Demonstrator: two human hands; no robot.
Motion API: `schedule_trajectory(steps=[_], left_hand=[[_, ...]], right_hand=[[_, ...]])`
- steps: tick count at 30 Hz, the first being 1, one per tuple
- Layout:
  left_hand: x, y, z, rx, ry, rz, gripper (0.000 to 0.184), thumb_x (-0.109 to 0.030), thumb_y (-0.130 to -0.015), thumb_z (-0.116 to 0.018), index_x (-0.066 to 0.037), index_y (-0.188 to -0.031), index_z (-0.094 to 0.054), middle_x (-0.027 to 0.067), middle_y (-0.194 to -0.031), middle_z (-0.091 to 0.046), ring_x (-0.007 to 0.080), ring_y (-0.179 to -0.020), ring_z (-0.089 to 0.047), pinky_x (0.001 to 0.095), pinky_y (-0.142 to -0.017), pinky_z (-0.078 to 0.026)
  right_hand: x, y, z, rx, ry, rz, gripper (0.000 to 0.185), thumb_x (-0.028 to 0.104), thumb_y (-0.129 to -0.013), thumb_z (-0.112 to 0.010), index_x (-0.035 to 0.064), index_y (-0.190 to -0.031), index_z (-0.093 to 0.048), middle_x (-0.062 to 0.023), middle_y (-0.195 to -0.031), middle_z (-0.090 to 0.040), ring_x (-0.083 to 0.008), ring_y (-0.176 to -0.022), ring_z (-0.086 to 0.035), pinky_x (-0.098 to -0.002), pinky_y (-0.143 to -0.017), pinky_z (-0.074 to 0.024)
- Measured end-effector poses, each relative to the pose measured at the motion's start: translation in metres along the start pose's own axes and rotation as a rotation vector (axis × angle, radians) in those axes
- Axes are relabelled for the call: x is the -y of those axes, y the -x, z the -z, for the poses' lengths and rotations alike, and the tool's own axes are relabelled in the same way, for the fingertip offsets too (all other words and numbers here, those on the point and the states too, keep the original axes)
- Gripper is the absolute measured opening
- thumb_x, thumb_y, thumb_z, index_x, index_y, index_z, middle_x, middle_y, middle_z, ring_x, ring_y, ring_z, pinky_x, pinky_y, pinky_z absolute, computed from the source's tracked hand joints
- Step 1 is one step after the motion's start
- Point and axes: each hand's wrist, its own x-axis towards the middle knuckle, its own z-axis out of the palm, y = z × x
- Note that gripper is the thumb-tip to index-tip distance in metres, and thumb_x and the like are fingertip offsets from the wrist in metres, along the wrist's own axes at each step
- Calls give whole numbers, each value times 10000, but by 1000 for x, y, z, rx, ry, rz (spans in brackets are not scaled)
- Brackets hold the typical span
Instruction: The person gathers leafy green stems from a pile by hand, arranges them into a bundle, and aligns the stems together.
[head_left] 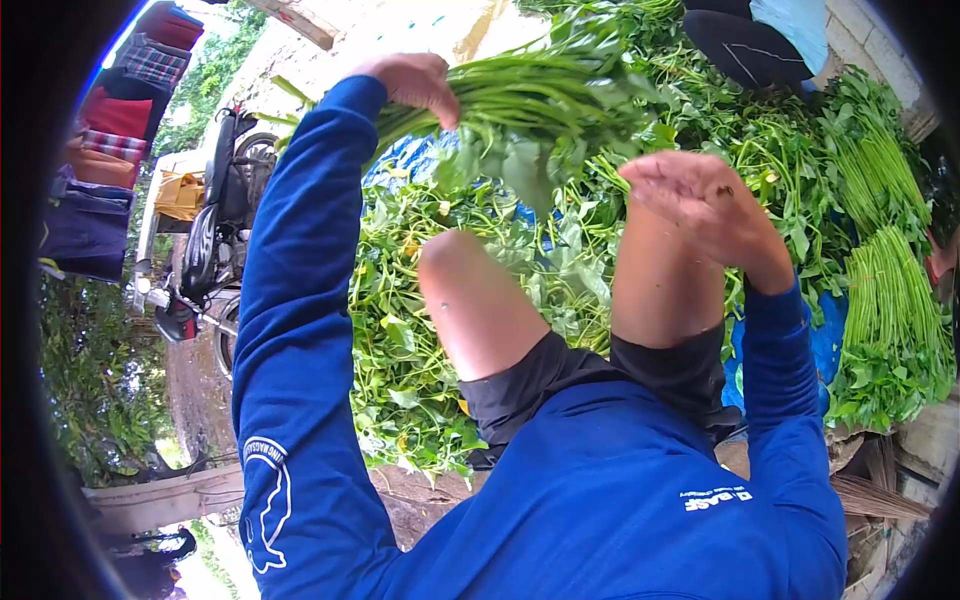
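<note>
In the head view, my left hand (415,84) is closed around a thick bunch of long-stemmed leafy greens (530,100). The stems lie sideways, with the leaves hanging to the right and below. My right hand (700,205) is above my right knee, to the right of the bunch's leaves. Its fingertips are pinched together at a green stem (607,172); motion blurs part of this hand. Loose leafy greens (400,340) are heaped around and between my knees.
Tied bundles of greens (895,320) are stacked at the right, partly over a blue tarp (832,345). More greens (760,140) lie beyond my right hand. A motorcycle (205,240) stands at the left, near hanging clothes (110,150). A dark object (745,45) is at the top right.
</note>
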Motion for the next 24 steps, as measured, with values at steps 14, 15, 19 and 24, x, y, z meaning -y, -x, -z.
schedule_trajectory(steps=[14,15,19,24], left_hand=[[-14,-16,49,-218,180,-175,501,-505,-842,-848,-53,-1058,-862,146,-911,-791,190,-804,-698,410,-746,-541],[-12,-16,49,-225,222,-150,494,-498,-840,-847,-45,-1037,-861,117,-872,-773,180,-796,-687,407,-735,-531],[7,-24,43,-288,310,-150,495,-476,-835,-844,-11,-1004,-847,61,-815,-741,163,-766,-664,386,-699,-508],[20,-9,30,-234,529,-117,463,-435,-815,-871,-19,-1017,-838,69,-857,-742,172,-781,-677,369,-714,-522]], right_hand=[[-24,-132,-274,-200,-124,20,265,222,-1094,-566,-12,-1048,-682,-216,-1004,-708,-423,-856,-731,-529,-847,-587],[-23,-118,-286,-13,-62,80,260,224,-1086,-576,-17,-1070,-672,-230,-989,-706,-442,-874,-728,-551,-856,-583],[4,-79,-255,291,16,83,255,201,-1028,-644,-5,-1178,-642,-214,-889,-711,-435,-829,-733,-536,-802,-588],[0,-130,-205,-670,81,291,342,172,-1017,-686,-36,-1279,-620,-301,-1284,-655,-455,-1199,-663,-485,-985,-556]])
